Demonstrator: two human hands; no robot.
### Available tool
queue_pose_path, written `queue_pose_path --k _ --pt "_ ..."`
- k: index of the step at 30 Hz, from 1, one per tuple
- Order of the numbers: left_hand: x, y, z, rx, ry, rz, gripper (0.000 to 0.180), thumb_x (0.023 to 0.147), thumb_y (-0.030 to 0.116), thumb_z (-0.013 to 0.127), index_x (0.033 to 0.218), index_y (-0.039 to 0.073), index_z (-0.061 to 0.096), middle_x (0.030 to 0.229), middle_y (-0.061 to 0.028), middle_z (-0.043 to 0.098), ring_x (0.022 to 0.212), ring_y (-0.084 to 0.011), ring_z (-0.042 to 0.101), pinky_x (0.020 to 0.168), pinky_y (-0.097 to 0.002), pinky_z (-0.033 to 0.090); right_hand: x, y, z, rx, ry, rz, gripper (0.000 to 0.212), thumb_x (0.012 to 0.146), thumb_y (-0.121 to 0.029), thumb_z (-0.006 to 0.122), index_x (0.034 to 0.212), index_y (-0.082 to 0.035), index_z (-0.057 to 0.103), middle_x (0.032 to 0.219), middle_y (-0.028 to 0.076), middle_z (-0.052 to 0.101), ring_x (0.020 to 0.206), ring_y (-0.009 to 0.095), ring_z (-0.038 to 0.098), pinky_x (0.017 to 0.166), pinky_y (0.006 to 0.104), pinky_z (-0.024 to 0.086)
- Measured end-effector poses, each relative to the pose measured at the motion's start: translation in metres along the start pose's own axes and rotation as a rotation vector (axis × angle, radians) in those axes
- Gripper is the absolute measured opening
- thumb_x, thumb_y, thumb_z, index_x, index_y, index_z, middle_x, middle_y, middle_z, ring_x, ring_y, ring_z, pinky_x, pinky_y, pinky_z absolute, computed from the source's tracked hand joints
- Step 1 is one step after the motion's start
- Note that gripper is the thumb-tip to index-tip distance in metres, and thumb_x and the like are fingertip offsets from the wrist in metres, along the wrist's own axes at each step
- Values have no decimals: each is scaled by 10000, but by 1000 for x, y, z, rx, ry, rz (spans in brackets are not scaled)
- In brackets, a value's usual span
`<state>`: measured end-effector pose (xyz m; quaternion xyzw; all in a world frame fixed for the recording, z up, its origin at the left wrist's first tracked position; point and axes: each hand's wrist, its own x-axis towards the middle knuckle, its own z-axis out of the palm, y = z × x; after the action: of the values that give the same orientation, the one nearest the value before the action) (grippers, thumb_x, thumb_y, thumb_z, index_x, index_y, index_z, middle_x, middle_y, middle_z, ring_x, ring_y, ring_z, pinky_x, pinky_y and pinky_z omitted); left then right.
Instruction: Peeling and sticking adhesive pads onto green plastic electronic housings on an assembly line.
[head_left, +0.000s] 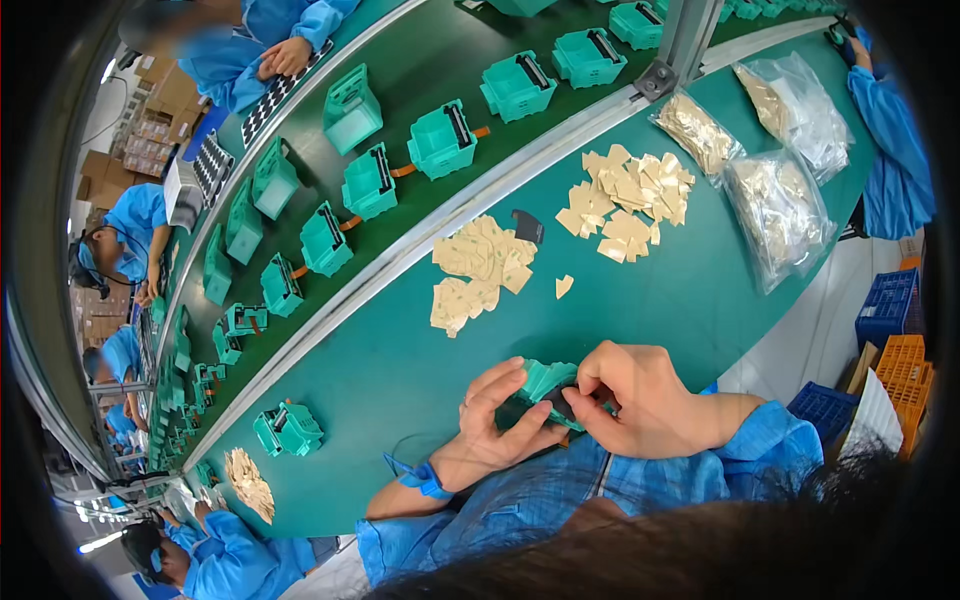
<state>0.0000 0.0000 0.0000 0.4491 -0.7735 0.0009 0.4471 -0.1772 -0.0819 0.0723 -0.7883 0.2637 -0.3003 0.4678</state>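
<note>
from my remote seat i find the green housing [548, 375] above the near side of the worktop [400, 410], and i place everything else by it; the left hand [500, 425] is at its left, its grip clamped on the housing; the right hand [650, 405] is at its right, thumb and forefinger bent in against a dark piece [562, 402] on the housing, though i cannot tell whether that grip pinches the piece or only presses it; between them the hands hide much of the housing from me.

beyond the green housing i see one loose cream chip [564, 287]; past it and to the left lies a spread heap [485, 262] of cream pieces, with one dark flat scrap [527, 227] at its edge; past the chip and to the right lies a second heap [635, 195]; farther right of the green housing i count three clear bags [780, 215]; well to its left are one spare housing [288, 428] and a third heap [248, 485]; the heap pieces overlap too much for me to count.

a metal rail [400, 240] stands between the green housing and the conveyor [430, 60], with one upright post [690, 40]; beyond the rail i count at least seven belt housings [443, 142] with black bars [462, 122]; farther left they crowd past counting.
</note>
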Motion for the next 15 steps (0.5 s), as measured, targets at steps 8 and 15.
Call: queue_pose_path --k 8,15 --pt "-1 -2 3 16 10 5 641 569 161 841 1098 130 480 1154 -180 449 958 -356 579 723 -390 535 1 5 2 -68 17 -55 157 750 4 613 783 -23 462 597 105 519 498 269 541 438 354 416" --pt "-2 -3 5 25 27 23 656 572 180 855 1111 132 484 1158 -179 445 976 -359 571 740 -385 531 0 6 4 -82 20 -50 147 760 -12 610 782 -22 466 588 110 513 491 271 531 436 359 413"
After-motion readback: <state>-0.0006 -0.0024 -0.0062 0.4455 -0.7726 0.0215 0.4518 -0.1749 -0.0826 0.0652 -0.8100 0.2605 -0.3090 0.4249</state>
